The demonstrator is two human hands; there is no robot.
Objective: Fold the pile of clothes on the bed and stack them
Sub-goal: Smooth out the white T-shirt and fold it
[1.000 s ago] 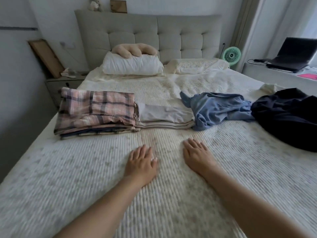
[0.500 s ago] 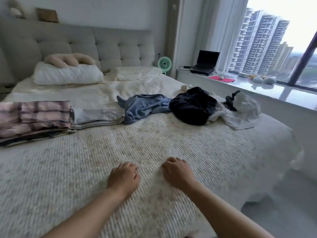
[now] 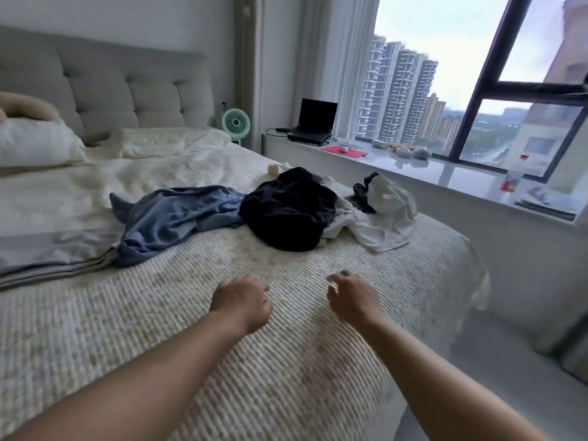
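Head view: both hands were seen low over the bed (image 3: 286,361), near the middle, holding nothing. The left hand (image 3: 241,302) was loosely curled with knuckles up; the right hand (image 3: 351,297) was loosely curled too, fingertips pointed left. Whether either touched the cover could not be told.

The unfolded pile was found farther off, across the bed's middle to right. A blue garment (image 3: 171,221) was spread at the left, a dark garment (image 3: 289,211) heaped beside it and touching it, a white garment (image 3: 385,218) crumpled at the right near the bed's edge. A small dark piece (image 3: 364,190) was tucked against the white one. A folded grey item (image 3: 54,249) was seen at the far left, part under the blue garment.

All pieces were judged soft, light and limp, likely to sag when lifted. The blue garment was judged best taken by an edge or shoulder seams with both hands, then shaken flat.
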